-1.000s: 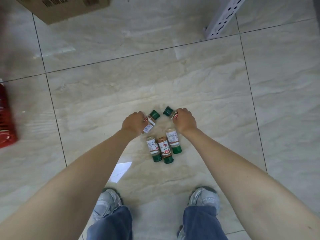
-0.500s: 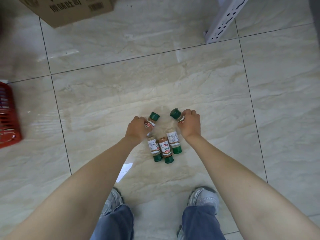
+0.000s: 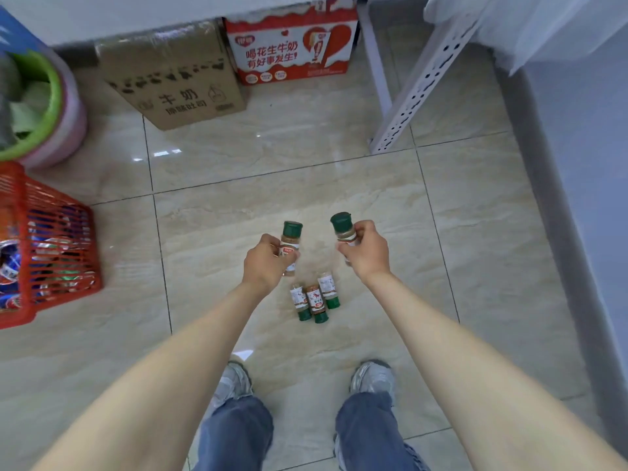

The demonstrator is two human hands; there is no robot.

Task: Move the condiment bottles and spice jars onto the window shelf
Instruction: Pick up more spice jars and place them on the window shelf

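My left hand (image 3: 263, 263) grips a green-capped spice jar (image 3: 291, 241) of brown powder, held upright above the floor. My right hand (image 3: 367, 254) grips a second green-capped spice jar (image 3: 343, 227), tilted a little to the left. Three more spice jars (image 3: 314, 300) lie side by side on the tiled floor just below and between my hands, their green caps pointing toward me. No window shelf shows in this view.
A red plastic basket (image 3: 51, 263) with packets stands at the left. A brown carton (image 3: 176, 83) and a red milk carton (image 3: 292, 45) sit under a white ledge at the back. A white perforated rack leg (image 3: 407, 107) slants down at the back right. My shoes (image 3: 372, 377) are near the bottom.
Both hands have lifted their jars off the floor and turned them upright. The view has tilted up, bringing the cartons, basket and rack into sight.
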